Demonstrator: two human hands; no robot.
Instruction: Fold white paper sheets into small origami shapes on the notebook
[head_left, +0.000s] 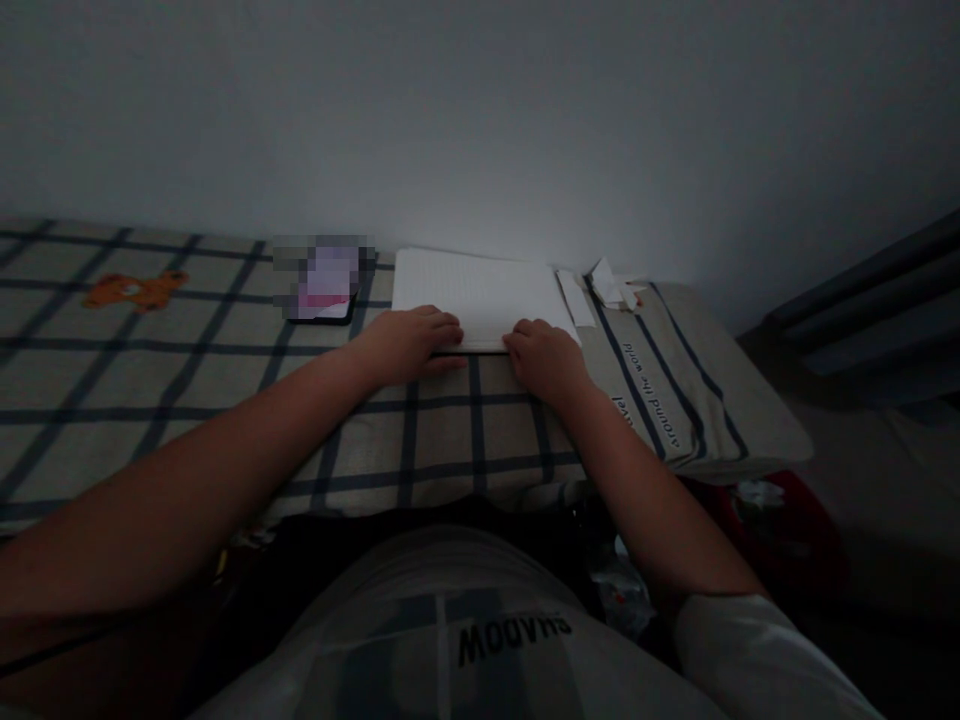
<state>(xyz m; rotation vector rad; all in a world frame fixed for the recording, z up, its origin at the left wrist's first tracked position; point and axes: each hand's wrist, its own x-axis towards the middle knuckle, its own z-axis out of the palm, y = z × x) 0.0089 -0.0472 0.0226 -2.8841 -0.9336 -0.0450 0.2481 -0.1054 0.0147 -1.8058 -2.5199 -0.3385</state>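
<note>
A white, faintly lined paper pad (480, 290) lies flat on the checked cloth, close to the wall. My left hand (416, 343) rests over its near left edge, fingers on the paper and thumb held apart on the cloth side. At the near right edge, my right hand (547, 360) has its fingers bent and pressed onto the pad's border. Both thumbs are nearest to me, and what lies under the right palm is hidden. A thin dark line shows beneath the pad's near edge, between the hands.
A phone (330, 285), partly blurred out, is left of the pad. Farther left is an orange bear-shaped piece (136, 290). A narrow white strip (576, 298) and crumpled paper (611, 287) lie to the right. Below the table's right end sits a red bin (802, 530).
</note>
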